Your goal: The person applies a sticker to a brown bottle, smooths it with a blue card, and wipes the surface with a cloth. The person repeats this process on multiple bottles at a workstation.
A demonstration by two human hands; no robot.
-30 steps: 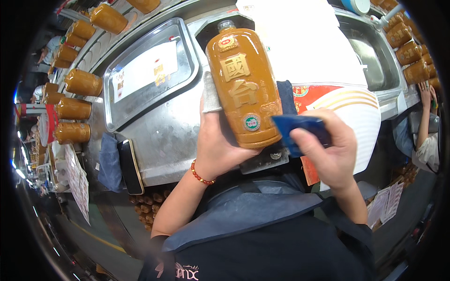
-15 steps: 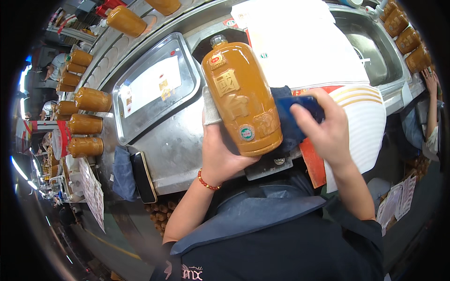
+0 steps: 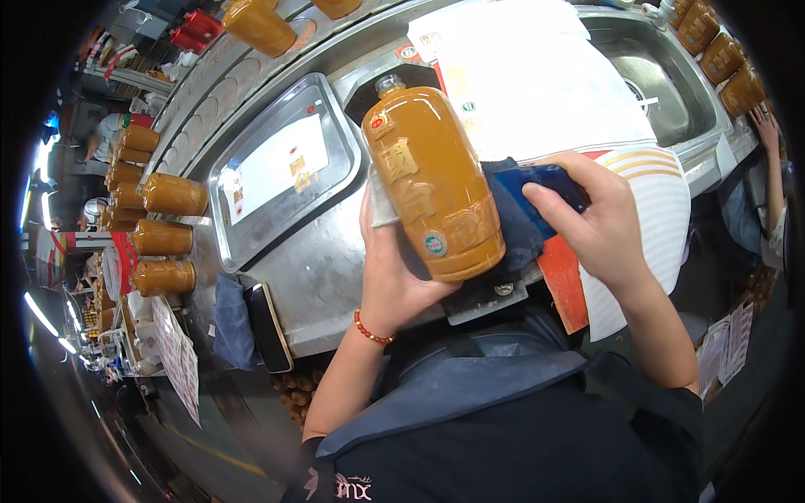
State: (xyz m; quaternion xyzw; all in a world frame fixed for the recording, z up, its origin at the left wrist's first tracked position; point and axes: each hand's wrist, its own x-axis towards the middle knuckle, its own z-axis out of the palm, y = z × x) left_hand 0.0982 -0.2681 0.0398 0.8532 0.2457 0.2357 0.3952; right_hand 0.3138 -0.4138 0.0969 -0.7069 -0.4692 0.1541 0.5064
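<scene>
A large amber-brown glass bottle (image 3: pixel 440 180) with raised gold characters, a red emblem and a green round sticker leans in front of me, its clear neck pointing away. My left hand (image 3: pixel 396 272) is wrapped round its lower left side, with pale grey cloth (image 3: pixel 384 205) on the fingers. Fingers under the bottle are hidden. My right hand (image 3: pixel 599 218) pinches a flat, shiny blue scraper-like piece (image 3: pixel 541 191) just right of the bottle. Between that piece and the bottle's lower right side lies a dark blue cloth (image 3: pixel 518 239).
A steel tray (image 3: pixel 345 172) holding a white sheet of stickers lies left. White sheets (image 3: pixel 537 84) cover the right side, before a sink (image 3: pixel 671 84). More bottles (image 3: pixel 174 194) stand along the left; a phone (image 3: pixel 270 327) lies near the edge. Another person's hand (image 3: pixel 765 130) is far right.
The view has shifted slightly, so the surroundings sit lower and farther right on the left side. My right hand has moved a little rightward with the blue piece; my left keeps its hold.
</scene>
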